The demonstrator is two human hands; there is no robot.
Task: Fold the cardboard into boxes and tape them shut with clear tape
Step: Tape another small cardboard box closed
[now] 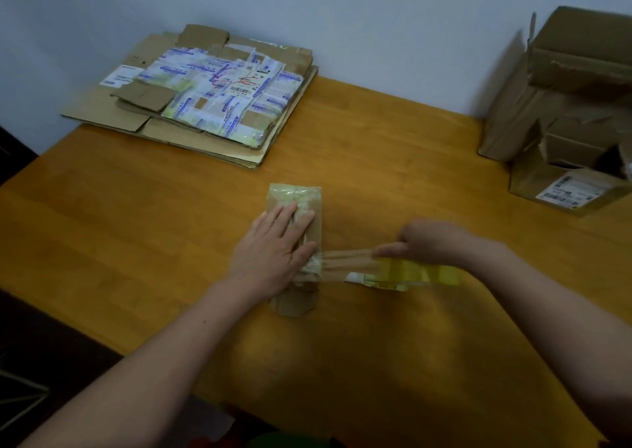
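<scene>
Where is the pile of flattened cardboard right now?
In the head view, the flattened cardboard pile lies on the far left corner of the table, by the wall, well beyond the left hand pressing the small box.

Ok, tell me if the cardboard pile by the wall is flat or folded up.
Flat: the cardboard pile lies as stacked sheets on the table, flaps spread.

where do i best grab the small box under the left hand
Probably from above, across its narrow width, on the far half that the left hand leaves bare. The small box lies flat, long and slim, so a hand can span its long sides. Keep off the near right corner, where tape runs to the tape roll in the right hand.
</scene>
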